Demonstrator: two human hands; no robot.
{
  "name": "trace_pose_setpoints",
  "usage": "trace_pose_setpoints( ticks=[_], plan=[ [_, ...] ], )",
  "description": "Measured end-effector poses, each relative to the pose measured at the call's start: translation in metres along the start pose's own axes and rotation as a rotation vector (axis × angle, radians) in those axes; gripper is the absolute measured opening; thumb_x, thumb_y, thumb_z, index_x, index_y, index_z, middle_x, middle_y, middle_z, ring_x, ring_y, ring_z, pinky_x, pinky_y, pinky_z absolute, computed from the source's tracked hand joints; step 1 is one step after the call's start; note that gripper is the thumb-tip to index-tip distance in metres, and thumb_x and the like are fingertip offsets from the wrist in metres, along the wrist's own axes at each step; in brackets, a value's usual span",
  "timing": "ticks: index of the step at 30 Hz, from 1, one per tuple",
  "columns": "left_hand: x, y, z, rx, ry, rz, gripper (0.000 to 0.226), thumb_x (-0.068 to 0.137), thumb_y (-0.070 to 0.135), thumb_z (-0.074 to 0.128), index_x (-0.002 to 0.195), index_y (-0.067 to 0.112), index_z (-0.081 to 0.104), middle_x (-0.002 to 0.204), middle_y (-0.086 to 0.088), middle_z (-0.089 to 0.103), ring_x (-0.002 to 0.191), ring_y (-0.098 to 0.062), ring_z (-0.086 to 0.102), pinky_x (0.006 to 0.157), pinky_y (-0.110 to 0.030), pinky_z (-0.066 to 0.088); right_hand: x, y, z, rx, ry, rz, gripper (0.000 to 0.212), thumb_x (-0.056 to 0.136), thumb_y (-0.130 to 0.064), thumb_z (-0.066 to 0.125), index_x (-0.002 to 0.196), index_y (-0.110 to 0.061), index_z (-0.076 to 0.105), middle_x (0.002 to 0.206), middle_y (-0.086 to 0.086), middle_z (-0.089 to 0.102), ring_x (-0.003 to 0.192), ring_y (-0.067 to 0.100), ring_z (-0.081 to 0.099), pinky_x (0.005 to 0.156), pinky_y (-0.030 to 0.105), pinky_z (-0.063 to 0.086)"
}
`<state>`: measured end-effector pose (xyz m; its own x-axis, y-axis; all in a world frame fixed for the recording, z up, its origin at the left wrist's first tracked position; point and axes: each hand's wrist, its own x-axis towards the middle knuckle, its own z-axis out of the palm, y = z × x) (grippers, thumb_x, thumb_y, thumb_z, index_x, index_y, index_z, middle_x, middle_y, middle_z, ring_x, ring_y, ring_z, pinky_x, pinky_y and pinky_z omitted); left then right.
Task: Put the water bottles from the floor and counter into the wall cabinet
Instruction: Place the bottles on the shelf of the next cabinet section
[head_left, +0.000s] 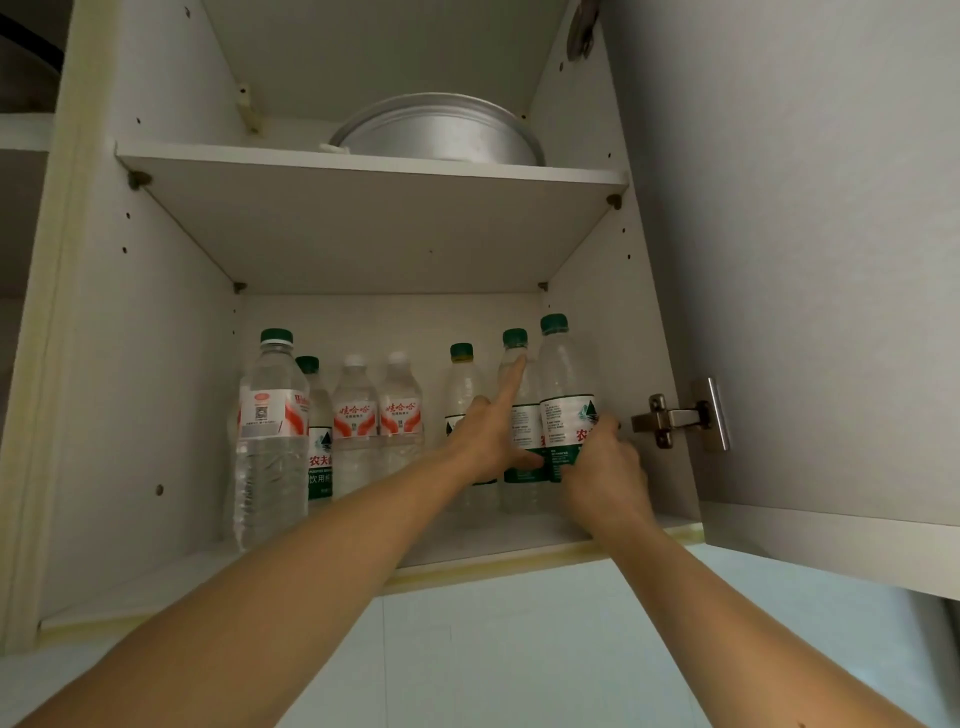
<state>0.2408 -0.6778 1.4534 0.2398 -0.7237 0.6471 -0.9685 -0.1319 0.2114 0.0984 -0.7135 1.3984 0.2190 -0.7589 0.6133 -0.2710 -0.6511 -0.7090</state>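
Note:
Several water bottles stand on the lower shelf (467, 540) of the open wall cabinet. At the right, my right hand (605, 467) grips a green-capped, green-labelled bottle (563, 384) near its label. My left hand (491, 431) reaches between the bottles, its index finger straight against the neck of a second green-capped bottle (515, 345) and its thumb against the label. Another green-capped bottle (461, 374) stands behind that hand. Two white-capped, red-labelled bottles (356, 410) stand mid-shelf. A tall red-labelled bottle (270, 431) stands at the front left, with a green-labelled one (318, 447) behind it.
A metal pan (441, 130) lies on the upper shelf (363, 171). The cabinet door (805, 260) hangs open at the right on a metal hinge (680, 415). Pale wall tiles (519, 649) run below the cabinet.

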Motion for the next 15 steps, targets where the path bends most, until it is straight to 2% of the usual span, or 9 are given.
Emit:
trace_pose_setpoints(
  ticks=[6,8,10,13,15],
  plan=[
    [0.003,-0.011,0.001,0.054,0.004,0.046,0.131,0.077,0.034,0.087,0.151,0.054,-0.019,0.138,-0.014,0.044,0.12,-0.033,0.055,0.1,-0.049,0.049,0.005,-0.001,0.0,-0.064,-0.042,0.019,0.053,0.094,-0.008,0.065,0.139,-0.011,0.036,0.133,0.018,0.052,0.121,0.037,0.056,0.098,0.048,0.053],
    [0.001,-0.021,-0.004,0.094,0.044,0.102,0.124,0.077,0.036,0.086,0.151,0.055,-0.012,0.135,-0.01,0.047,0.116,-0.029,0.056,0.09,-0.044,0.052,0.007,0.0,-0.002,-0.111,-0.055,0.015,0.053,0.094,-0.009,0.065,0.138,-0.01,0.036,0.132,0.018,0.054,0.119,0.037,0.058,0.097,0.047,0.054],
    [0.002,-0.033,-0.014,0.122,0.157,0.141,0.112,0.077,0.042,0.084,0.15,0.052,0.0,0.133,-0.007,0.048,0.113,-0.025,0.056,0.079,-0.037,0.05,0.01,0.001,-0.003,-0.173,-0.068,0.008,0.053,0.095,-0.01,0.065,0.139,-0.008,0.035,0.132,0.019,0.055,0.118,0.037,0.059,0.095,0.045,0.054],
    [0.008,-0.048,-0.025,0.179,0.3,0.122,0.106,0.078,0.047,0.082,0.156,0.038,0.012,0.138,-0.009,0.042,0.121,-0.025,0.048,0.09,-0.038,0.048,0.018,0.001,-0.003,-0.258,-0.079,0.002,0.056,0.096,-0.01,0.063,0.141,-0.002,0.032,0.134,0.022,0.055,0.119,0.037,0.06,0.096,0.044,0.054],
    [0.01,-0.055,-0.025,0.189,0.287,0.057,0.109,0.077,0.046,0.083,0.158,0.037,0.01,0.141,-0.012,0.036,0.127,-0.029,0.042,0.097,-0.042,0.045,0.024,-0.002,-0.003,-0.283,-0.082,0.009,0.056,0.095,-0.009,0.064,0.141,0.0,0.032,0.134,0.022,0.055,0.12,0.037,0.06,0.096,0.044,0.054]
  ],
)
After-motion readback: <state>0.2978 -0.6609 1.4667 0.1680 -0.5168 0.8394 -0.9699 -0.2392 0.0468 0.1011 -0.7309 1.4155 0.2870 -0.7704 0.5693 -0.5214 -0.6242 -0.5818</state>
